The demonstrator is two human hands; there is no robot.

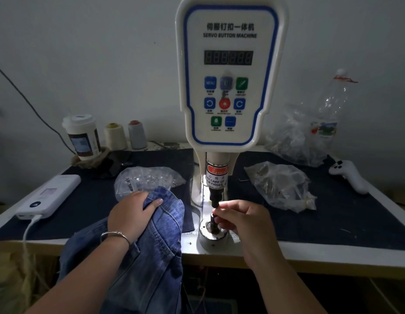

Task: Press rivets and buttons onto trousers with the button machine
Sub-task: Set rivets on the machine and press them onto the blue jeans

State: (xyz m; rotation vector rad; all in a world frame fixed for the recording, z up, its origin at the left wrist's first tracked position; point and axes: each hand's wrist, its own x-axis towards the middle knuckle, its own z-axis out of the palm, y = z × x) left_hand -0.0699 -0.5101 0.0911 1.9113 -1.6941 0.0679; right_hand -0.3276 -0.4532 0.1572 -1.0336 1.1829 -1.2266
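The white servo button machine (228,71) stands at the middle of the table, its dark punch (214,198) hanging over the lower die post (213,219). My left hand (131,214) grips a bunched fold of the blue denim trousers (151,257), which drape off the table's front edge left of the machine. My right hand (240,219) reaches in from the right, its fingertips pinched together in the lit gap between punch and die. Whatever small part the fingers hold is too small to make out.
Clear bags of metal fasteners lie at left (147,177), right (281,186) and back right (294,137). A power bank (47,196) with its cable, a paper cup (82,137), two thread cones (115,135), a plastic bottle (328,109) and a white controller (349,175) ring the dark mat.
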